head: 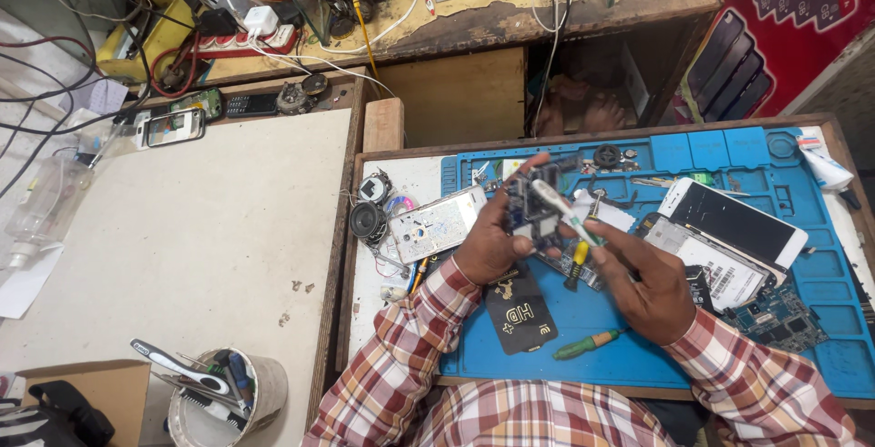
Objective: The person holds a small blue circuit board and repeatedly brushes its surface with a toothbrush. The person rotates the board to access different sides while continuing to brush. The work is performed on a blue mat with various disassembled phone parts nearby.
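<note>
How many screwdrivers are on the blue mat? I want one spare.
2: a green-handled screwdriver lies near the blue mat's front edge, and a yellow-handled screwdriver lies under the right hand. Clutter may hide others.

The left hand [492, 246] hides much of the circuit board [531, 210].

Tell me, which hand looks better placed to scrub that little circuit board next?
Probably the right hand: it holds the white toothbrush, whose head lies against the small circuit board. The left hand is full, gripping that board above the blue mat.
</note>
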